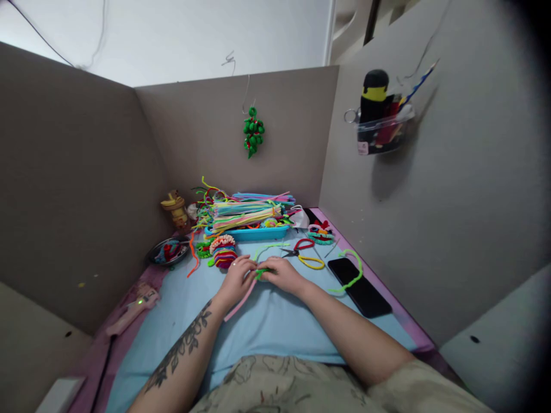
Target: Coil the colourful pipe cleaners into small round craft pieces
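My left hand (237, 279) and my right hand (282, 273) meet over the light blue mat (267, 321), fingers pinched together on a small green pipe cleaner piece (260, 273). A pink pipe cleaner (239, 303) trails from under my left hand toward me. A thin light green pipe cleaner (267, 248) arcs just beyond my fingers. Scissors with red and yellow handles (306, 254) lie just past my right hand.
A blue tray (247, 233) piled with coloured pipe cleaners stands at the back, a striped coiled piece (223, 252) before it. A black phone (359, 286) with a green pipe cleaner lies at right. A dark bowl (169, 251) sits left. Cardboard walls enclose the desk.
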Demonstrator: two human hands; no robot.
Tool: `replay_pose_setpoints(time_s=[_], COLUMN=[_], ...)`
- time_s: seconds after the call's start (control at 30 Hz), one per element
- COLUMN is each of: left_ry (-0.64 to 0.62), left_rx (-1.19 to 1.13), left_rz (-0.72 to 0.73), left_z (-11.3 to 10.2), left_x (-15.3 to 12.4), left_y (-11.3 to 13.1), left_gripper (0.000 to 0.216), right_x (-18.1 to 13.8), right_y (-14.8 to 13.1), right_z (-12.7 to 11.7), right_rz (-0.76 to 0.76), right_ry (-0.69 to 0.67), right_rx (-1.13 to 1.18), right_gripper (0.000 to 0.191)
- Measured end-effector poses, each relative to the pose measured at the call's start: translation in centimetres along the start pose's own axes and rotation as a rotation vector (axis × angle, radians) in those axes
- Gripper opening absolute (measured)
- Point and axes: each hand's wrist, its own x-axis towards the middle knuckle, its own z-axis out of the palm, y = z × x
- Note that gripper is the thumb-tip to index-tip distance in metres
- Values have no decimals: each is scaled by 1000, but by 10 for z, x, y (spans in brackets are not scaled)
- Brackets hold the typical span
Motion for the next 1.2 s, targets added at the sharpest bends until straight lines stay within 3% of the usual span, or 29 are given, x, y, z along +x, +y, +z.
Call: replay_pose_setpoints(time_s=[0.17,0.33,0.43,0.53,0.63,0.77,1.03,1.2], left_ry=[-32,-44,51,170,73,-64,92,63], left_rx=[-118,-292,-348,-474,-699,-813,-935,-1014], left_rz=[-223,-270,-288,-409,-546,-632,-750,-753], left_z=[11,12,6,-4,-10,-3,12,12], left_x=[-3,-2,1,3,3,-1,-3,-2], left_y=[-13,-18,-14,-8,-1,7,13,15], left_gripper=[18,19,18,18,26,32,54,63], right_x=[2,2,1,0,-1,-3,-2,-4], right_y=[1,1,1,1,2,2,5,6], right_z=[-3,-6,-6,-6,-5,0,12,17], right_rz=[99,74,53,-17,-152,-264,-180,-139], right_ry=[72,10,7,33,42,44,162,191], right_rx=[135,161,137,54,-133,-316,-275,-282], right_gripper=[20,13,13,16,19,20,16,14])
